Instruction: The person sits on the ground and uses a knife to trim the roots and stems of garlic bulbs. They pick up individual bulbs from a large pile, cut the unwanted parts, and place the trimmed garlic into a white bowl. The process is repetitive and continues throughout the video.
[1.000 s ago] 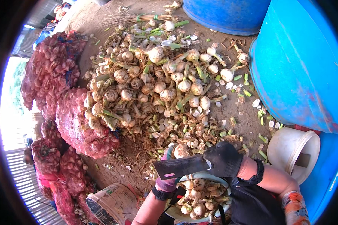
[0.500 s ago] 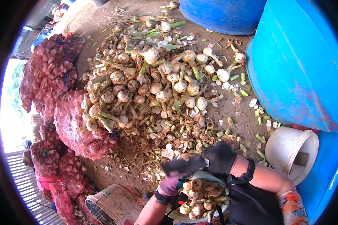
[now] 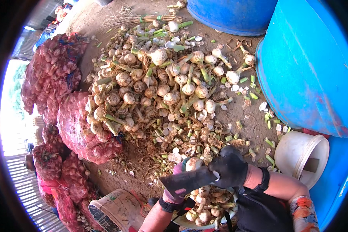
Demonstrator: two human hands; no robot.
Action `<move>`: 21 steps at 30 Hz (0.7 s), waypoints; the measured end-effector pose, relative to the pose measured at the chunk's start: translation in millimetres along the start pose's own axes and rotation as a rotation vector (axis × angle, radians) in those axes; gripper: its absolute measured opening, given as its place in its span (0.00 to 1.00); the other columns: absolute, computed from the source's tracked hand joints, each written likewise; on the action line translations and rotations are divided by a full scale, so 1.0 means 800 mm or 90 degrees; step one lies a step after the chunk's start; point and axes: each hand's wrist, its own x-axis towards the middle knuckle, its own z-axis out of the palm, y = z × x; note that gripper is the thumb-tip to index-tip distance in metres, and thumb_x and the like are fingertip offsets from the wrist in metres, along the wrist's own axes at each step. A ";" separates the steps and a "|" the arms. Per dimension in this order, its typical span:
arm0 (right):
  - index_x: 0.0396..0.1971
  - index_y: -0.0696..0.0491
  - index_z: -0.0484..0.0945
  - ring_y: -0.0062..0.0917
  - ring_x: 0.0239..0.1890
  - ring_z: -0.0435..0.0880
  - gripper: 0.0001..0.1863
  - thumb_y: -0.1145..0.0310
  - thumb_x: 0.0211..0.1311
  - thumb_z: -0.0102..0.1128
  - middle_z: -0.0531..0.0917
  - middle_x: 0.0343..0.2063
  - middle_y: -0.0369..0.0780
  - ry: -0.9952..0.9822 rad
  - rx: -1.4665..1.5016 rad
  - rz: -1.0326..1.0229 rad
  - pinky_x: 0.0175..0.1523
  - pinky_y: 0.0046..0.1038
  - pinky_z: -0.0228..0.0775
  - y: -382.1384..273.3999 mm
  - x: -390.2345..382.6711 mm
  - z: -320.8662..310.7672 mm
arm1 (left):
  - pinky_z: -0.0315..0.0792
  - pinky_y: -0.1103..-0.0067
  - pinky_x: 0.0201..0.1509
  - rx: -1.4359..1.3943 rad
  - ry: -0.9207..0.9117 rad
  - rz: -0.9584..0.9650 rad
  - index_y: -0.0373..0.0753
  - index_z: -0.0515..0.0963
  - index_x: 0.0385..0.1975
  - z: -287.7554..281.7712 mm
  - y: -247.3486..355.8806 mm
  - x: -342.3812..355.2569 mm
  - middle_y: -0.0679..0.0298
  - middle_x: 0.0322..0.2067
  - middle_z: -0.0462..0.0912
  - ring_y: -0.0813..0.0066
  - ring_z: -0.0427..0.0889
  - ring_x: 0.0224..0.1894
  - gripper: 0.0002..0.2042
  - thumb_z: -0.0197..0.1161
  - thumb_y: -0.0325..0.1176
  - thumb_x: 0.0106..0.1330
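Observation:
My right hand (image 3: 230,167), in a black glove, is closed round the handle of a wide dark cleaver (image 3: 187,180). Its blade points left, across in front of my left hand (image 3: 178,193), which wears a pinkish glove. Just above the blade a pale garlic bulb (image 3: 193,164) shows in the left hand's fingers, partly hidden by the cleaver. Below both hands, a round basin (image 3: 189,225) holds several trimmed garlic bulbs (image 3: 205,212). Ahead of me on the ground spreads a large heap of garlic (image 3: 150,91), many bulbs still with green stalks.
Red mesh sacks of garlic (image 3: 85,127) line the left side. Two blue tubs, one dark (image 3: 232,17) and one lighter (image 3: 309,69), stand at the right. A white bucket (image 3: 294,154) lies tipped near my right arm; another bucket (image 3: 118,210) sits lower left. A twig broom (image 3: 143,18) lies beyond.
The garlic bulb has come into sight in my left hand, above the blade. The cleaver has shifted slightly lower and its blade has tilted. The whole view has moved a little.

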 end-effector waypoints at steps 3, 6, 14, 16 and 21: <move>0.16 0.46 0.74 0.36 0.17 0.75 0.06 0.64 0.34 0.62 0.75 0.14 0.38 0.068 -0.054 0.044 0.24 0.35 0.64 0.038 -0.005 0.035 | 0.73 0.77 0.40 0.310 -0.133 0.160 0.35 0.75 0.39 -0.016 -0.009 0.016 0.64 0.32 0.79 0.77 0.79 0.34 0.10 0.60 0.31 0.58; 0.20 0.49 0.77 0.40 0.23 0.79 0.05 0.65 0.40 0.60 0.78 0.17 0.42 -0.001 -0.085 0.192 0.29 0.37 0.70 0.075 -0.017 0.029 | 0.70 0.76 0.34 0.216 -0.174 -0.073 0.41 0.78 0.31 0.000 0.025 0.013 0.63 0.27 0.77 0.72 0.76 0.29 0.11 0.69 0.35 0.49; 0.23 0.53 0.76 0.37 0.21 0.79 0.12 0.61 0.43 0.65 0.78 0.17 0.43 0.068 0.233 0.233 0.30 0.32 0.71 0.047 -0.012 0.027 | 0.72 0.79 0.31 -0.511 0.016 -0.130 0.36 0.71 0.47 0.003 0.026 0.050 0.67 0.18 0.70 0.69 0.79 0.25 0.33 0.53 0.63 0.57; 0.21 0.54 0.75 0.22 0.19 0.74 0.09 0.69 0.42 0.67 0.76 0.15 0.36 0.041 0.335 0.283 0.27 0.26 0.68 0.030 -0.008 0.024 | 0.65 0.59 0.55 -0.737 0.012 -0.081 0.40 0.69 0.52 0.014 0.013 0.049 0.61 0.37 0.79 0.59 0.76 0.44 0.32 0.54 0.61 0.57; 0.23 0.55 0.75 0.17 0.20 0.75 0.14 0.66 0.41 0.71 0.77 0.16 0.36 0.052 0.504 0.461 0.29 0.25 0.70 0.041 -0.003 0.007 | 0.56 0.52 0.61 -0.611 -0.060 -0.056 0.41 0.70 0.49 0.014 0.005 0.037 0.58 0.50 0.74 0.58 0.68 0.56 0.32 0.58 0.61 0.53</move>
